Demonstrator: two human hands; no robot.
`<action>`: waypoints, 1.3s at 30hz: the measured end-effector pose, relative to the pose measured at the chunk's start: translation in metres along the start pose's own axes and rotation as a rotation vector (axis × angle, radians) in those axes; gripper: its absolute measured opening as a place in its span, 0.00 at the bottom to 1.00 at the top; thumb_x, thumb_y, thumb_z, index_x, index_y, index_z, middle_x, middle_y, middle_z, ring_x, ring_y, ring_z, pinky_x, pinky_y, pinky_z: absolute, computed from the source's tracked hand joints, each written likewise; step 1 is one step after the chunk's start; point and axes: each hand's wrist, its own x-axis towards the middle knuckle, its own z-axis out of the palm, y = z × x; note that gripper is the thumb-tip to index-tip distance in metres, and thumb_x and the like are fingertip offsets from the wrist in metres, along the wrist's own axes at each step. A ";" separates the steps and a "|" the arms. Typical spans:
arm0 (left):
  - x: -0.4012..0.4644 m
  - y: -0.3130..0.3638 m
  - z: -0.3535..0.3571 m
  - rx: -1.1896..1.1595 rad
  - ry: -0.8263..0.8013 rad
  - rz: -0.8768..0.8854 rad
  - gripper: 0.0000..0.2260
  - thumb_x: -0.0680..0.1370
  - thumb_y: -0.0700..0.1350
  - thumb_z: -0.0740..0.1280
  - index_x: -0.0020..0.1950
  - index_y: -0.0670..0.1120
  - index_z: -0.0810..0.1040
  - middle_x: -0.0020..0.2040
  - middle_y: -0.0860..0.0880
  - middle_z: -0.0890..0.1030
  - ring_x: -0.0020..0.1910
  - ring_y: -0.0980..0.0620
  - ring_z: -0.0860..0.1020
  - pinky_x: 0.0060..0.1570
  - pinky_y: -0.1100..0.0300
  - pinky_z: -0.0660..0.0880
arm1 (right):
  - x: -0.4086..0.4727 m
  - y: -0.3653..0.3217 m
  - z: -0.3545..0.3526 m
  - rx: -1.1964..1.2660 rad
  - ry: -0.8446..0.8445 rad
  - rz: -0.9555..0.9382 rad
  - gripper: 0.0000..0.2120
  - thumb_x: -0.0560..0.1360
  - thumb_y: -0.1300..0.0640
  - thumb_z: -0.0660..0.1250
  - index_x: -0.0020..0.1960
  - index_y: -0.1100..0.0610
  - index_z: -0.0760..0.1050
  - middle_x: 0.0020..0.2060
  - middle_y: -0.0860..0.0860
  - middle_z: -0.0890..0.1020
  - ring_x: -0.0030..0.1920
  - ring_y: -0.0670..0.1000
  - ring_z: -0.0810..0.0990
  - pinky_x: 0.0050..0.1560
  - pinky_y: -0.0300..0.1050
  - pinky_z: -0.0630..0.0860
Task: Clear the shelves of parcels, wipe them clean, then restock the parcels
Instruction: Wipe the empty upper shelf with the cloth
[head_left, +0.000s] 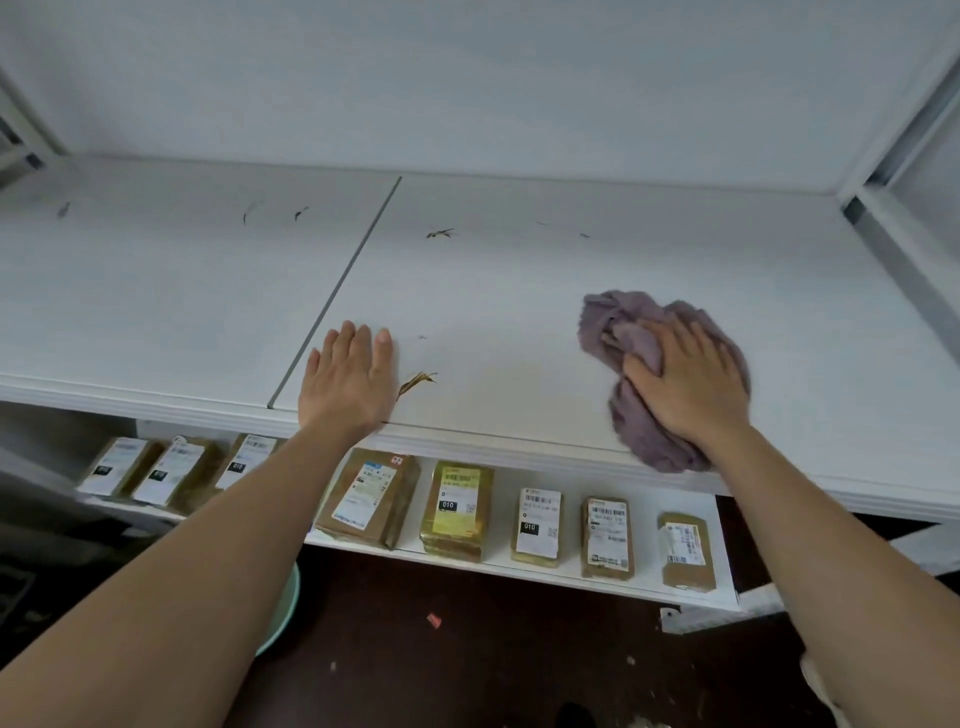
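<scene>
Right hand (685, 384) is pressing a bunched rag (623, 332) flat on the shelf (467, 291), fingers curled into it for wiping. Left hand (349, 375) lies open and flat beside it, probably bracing. Parcels (457, 509) sit below both hands, looks like so the top stays bare.

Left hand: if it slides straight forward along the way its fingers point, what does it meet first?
Probably nothing soon. The left hand lies flat on the shelf, fingers pointing toward the back wall; that strip looks bare. The straw bit lies beside its thumb, outside that line.
</scene>
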 end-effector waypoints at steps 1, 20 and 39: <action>0.002 0.000 0.001 0.015 -0.005 0.000 0.30 0.81 0.60 0.35 0.80 0.47 0.48 0.80 0.49 0.45 0.79 0.51 0.42 0.76 0.51 0.40 | 0.005 0.007 -0.001 -0.004 -0.002 0.100 0.33 0.76 0.35 0.43 0.78 0.47 0.56 0.79 0.52 0.56 0.79 0.55 0.52 0.77 0.57 0.49; 0.069 0.011 -0.006 0.006 -0.042 0.114 0.27 0.82 0.56 0.35 0.80 0.47 0.46 0.80 0.50 0.45 0.78 0.52 0.43 0.76 0.51 0.41 | 0.046 0.039 0.001 0.010 0.065 0.086 0.28 0.75 0.34 0.47 0.73 0.40 0.62 0.75 0.48 0.65 0.76 0.54 0.60 0.75 0.57 0.57; 0.129 0.019 -0.011 -0.035 -0.014 0.154 0.27 0.82 0.58 0.38 0.80 0.50 0.49 0.80 0.54 0.47 0.78 0.57 0.45 0.77 0.55 0.42 | 0.155 0.026 0.002 -0.025 0.105 -0.225 0.19 0.76 0.37 0.49 0.62 0.35 0.70 0.70 0.37 0.71 0.68 0.45 0.71 0.70 0.52 0.66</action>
